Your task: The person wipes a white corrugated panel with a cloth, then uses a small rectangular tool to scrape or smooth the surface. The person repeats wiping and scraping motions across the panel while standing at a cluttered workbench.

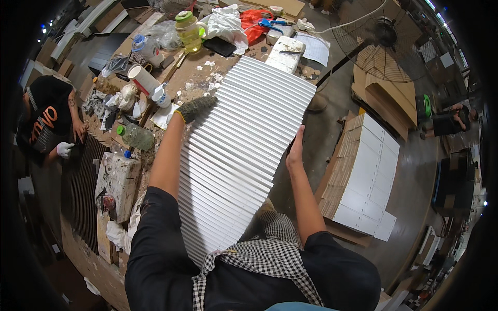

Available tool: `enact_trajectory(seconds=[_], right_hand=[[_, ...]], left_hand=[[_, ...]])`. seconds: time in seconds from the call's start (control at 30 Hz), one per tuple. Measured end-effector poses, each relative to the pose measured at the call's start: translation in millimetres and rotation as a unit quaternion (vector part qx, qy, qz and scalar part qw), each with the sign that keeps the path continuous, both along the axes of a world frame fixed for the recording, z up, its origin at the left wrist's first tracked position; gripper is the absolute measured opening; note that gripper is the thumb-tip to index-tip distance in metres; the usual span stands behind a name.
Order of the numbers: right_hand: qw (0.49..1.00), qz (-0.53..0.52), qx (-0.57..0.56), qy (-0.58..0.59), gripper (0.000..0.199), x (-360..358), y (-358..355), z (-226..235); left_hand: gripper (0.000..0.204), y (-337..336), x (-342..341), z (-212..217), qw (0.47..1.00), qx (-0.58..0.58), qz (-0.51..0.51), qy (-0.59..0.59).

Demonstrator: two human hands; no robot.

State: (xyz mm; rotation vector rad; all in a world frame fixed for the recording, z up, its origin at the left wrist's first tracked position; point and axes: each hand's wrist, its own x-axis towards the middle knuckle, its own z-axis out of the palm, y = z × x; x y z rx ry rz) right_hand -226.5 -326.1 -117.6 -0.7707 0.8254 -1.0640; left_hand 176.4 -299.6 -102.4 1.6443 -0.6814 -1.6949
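Nearest my lens, a curved teal edge point(298, 307) is cropped too tightly to identify, below the black-and-white checked cloth apron point(275, 233). At far left I see a co-worker in a black shirt point(51, 106), with a white-gloved hand point(65, 150) beside dark ribbed strips point(80, 197) at the brown, scrap-strewn table point(93, 264). Next comes the wearer's left hand point(196, 110) in a dark grey knitted glove, laid at the left edge of the silvery-white batch of long, narrow strips point(244, 140), which slants between both arms. I cannot tell whether those fingers are clamped. The bare right hand point(295, 150) lies along its right edge, fingers mostly hidden, so their grip is unclear too. Further right sits a stack of flat white panels point(365, 176).

I judge the step as steadying the batch from both sides; the next move calls for even pressure, lest strips slip out of line. For writing, I see bold orange lettering on the co-worker's shirt; the white paper sheet point(314, 47) is too small to read.
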Motion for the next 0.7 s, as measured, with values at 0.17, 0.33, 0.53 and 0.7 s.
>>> enact_trajectory(seconds=[0.17,0.33,0.53,0.7], right_hand=[[0.983,-0.099,-0.083,0.130,0.084,0.8,-77.1,-16.8],[0.994,-0.016,-0.085,0.064,0.080,-2.9,-122.3,-10.8],[0.992,0.016,-0.101,0.069,0.077,-7.9,-135.9,-6.8],[0.996,0.008,-0.080,0.049,0.069,-16.0,-139.3,-22.8]], left_hand=[[0.075,-47.7,27.4,6.4,0.912,-0.229,-0.155,-0.302],[0.043,-102.1,-19.8,6.7,0.981,-0.085,-0.089,-0.151],[0.035,-99.6,-14.9,-9.4,0.999,-0.021,-0.008,-0.024],[0.037,-100.0,-5.3,-18.8,0.964,-0.203,-0.060,-0.159]])
